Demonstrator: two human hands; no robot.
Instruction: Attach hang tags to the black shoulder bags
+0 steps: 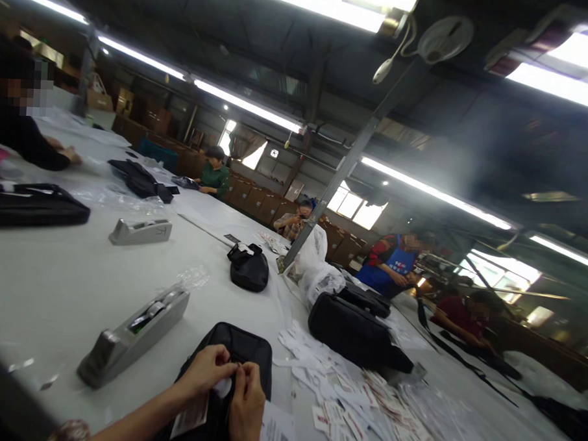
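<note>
A black bag (243,338) lies on the white table at the bottom centre, under both my hands. My left hand (207,371) pinches something small over the bag, its fingertips meeting those of my right hand (247,400). The right hand is also closed in a pinch. What sits between the fingertips is too small to make out. A small whitish piece (222,387) shows just below the left fingers. A printed card (191,416) rests against the bag beneath my left wrist, and a printed sheet (278,430) is right of my right hand.
Two tape dispensers (136,330) stand to the left. A small black bag (249,268) and a larger black bag (352,330) lie beyond. Loose tags (344,414) and clear plastic (451,409) spread rightward. A metal post (332,189) rises from the table. Several people work around it.
</note>
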